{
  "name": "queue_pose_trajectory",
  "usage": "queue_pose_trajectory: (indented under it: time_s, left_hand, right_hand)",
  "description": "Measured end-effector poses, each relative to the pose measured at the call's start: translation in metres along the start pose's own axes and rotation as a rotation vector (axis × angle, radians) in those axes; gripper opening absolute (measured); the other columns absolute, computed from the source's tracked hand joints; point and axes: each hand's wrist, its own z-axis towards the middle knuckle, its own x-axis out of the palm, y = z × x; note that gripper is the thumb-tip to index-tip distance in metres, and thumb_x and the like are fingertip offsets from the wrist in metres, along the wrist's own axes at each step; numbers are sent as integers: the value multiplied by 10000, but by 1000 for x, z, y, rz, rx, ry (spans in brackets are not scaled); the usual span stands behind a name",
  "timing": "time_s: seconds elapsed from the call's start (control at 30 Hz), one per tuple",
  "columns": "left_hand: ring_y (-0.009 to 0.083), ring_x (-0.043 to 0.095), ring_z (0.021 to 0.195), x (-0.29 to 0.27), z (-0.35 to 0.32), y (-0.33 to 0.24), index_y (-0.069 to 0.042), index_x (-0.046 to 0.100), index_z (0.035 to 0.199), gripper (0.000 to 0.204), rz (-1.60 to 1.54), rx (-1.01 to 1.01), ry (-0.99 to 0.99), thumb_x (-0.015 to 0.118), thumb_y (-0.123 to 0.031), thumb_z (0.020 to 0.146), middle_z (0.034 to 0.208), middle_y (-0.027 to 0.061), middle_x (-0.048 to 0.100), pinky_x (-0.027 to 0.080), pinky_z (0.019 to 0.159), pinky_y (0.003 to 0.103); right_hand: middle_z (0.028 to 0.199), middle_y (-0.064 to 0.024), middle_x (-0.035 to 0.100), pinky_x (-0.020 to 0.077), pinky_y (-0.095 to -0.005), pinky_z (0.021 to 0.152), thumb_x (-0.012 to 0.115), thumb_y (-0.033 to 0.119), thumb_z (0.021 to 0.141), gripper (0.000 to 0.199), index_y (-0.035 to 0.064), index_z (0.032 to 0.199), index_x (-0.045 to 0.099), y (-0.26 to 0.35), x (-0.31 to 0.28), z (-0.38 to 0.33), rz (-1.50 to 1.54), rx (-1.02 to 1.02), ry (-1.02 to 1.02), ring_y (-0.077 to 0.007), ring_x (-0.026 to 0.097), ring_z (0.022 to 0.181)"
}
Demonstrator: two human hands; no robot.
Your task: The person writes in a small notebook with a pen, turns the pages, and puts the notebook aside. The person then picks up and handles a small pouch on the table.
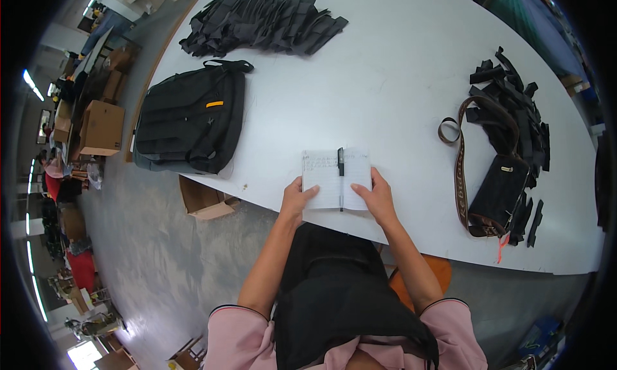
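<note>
An open notebook (321,183) with lined pages and some handwriting lies at the near edge of the white table. Along its middle fold rests a pen (341,164) with a black cap end and a clear barrel. My left hand (299,196) grips the notebook's left side, thumb on the page. On the opposite side my right hand (376,193) holds the edge the same way, its thumb near the pen. The fingers under the notebook are hidden.
A black backpack (189,122) with an orange tag lies left on the table (385,81). Behind it is a pile of black fabric strips (263,23). At right, a small black bag (498,193) with a patterned strap rests by more black pieces (527,126). A cardboard box (205,199) stands below the table.
</note>
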Motion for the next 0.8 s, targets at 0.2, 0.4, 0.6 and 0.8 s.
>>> queue_pose_trajectory:
  time_s: [0.2,0.4,0.6,0.8]
  left_hand:
    - [180,612,927,-9,-17,-2,57,517,1147,380,-57,29,17,638,21,788,1059,137,623,487,828,289]
    - [169,603,936,-27,-36,-2,46,518,1150,394,-100,56,31,650,20,779,1059,122,623,473,848,282]
    - [163,595,937,-47,-57,2,43,517,1151,405,-144,72,34,658,29,772,1066,115,618,462,857,279]
    - [166,597,933,-67,-72,9,43,515,1157,425,-163,77,20,670,27,762,1063,117,620,463,853,279]
  right_hand:
    - [972,-108,612,454,-282,809,615,66,782,332,-20,1091,530,4,4,-18,18,-31,-7,-159,573,881]
    - [975,-104,609,455,-278,812,601,48,791,308,-30,1077,521,5,18,-36,77,-47,-2,-152,573,889]
    - [946,-125,638,471,-282,770,614,74,775,327,-32,1077,542,4,40,-58,113,-55,-37,-152,598,852]
    - [910,-130,642,481,-284,732,615,77,779,298,-38,1042,537,7,60,-76,75,-69,-29,-155,605,810]
